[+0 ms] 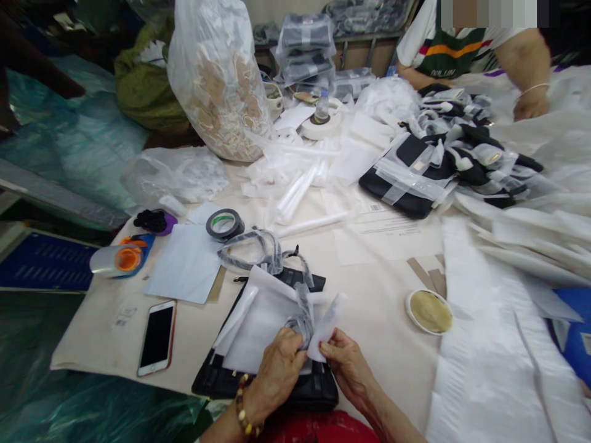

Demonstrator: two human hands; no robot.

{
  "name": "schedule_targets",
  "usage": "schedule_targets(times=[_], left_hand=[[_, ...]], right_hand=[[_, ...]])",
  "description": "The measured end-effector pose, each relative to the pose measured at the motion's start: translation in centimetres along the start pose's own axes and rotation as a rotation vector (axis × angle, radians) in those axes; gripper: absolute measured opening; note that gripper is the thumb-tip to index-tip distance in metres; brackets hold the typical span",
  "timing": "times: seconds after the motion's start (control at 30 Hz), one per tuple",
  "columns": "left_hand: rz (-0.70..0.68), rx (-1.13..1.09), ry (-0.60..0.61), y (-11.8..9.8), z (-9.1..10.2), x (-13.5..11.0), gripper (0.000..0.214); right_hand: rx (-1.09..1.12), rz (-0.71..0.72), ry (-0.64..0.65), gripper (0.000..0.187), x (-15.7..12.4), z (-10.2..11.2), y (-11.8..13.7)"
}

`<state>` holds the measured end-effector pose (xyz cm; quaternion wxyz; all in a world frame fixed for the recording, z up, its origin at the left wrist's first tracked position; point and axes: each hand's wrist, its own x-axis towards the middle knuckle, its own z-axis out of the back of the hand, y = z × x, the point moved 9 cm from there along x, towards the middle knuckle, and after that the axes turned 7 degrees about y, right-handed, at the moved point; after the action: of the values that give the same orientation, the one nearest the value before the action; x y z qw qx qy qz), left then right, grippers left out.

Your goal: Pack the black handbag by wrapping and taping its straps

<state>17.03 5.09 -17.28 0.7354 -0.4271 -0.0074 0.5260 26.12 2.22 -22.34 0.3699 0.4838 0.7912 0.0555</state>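
A black bag (221, 378) lies flat at the table's near edge, covered by a white sheet (263, 323). A strap wrapped in clear plastic (268, 249) loops over it and runs down to my hands. My left hand (277, 363), with a beaded bracelet on its wrist, is closed on the wrapped strap end. My right hand (346, 363) pinches a small white piece of wrapping (323, 326) against that strap end. Both hands rest over the bag.
A phone (157, 337), a tape dispenser (120, 258), a roll of dark tape (225, 223) and a white sheet lie left. A round dish (429, 312) sits right. Wrapped black bags (415, 178) are piled far right, where another person (530, 101) works. A big plastic sack (217, 74) stands behind.
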Motion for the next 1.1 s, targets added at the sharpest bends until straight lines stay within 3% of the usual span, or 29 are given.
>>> schedule_targets(times=[0.33, 0.6, 0.83, 0.97, 1.1], left_hand=[[-0.086, -0.104, 0.035, -1.9, 0.7, 0.0, 0.017], [0.060, -0.169, 0.029, -1.9, 0.7, 0.4, 0.004], [0.183, -0.029, -0.148, -0.7, -0.1, 0.2, 0.022], [0.147, 0.012, -0.178, -1.0, -0.3, 0.0, 0.021], [0.208, 0.023, -0.181, -1.0, -0.3, -0.2, 0.024]], right_hand=[[-0.026, -0.087, 0.021, 0.028, 0.3, -0.3, -0.1], [0.051, -0.159, 0.051, 0.033, 0.6, -0.3, -0.3], [0.095, -0.166, 0.038, 0.027, 0.9, -0.2, -1.0], [0.156, -0.127, -0.002, 0.026, 1.1, 0.2, -1.3], [0.183, -0.124, -0.034, 0.024, 1.2, 0.6, -1.9]])
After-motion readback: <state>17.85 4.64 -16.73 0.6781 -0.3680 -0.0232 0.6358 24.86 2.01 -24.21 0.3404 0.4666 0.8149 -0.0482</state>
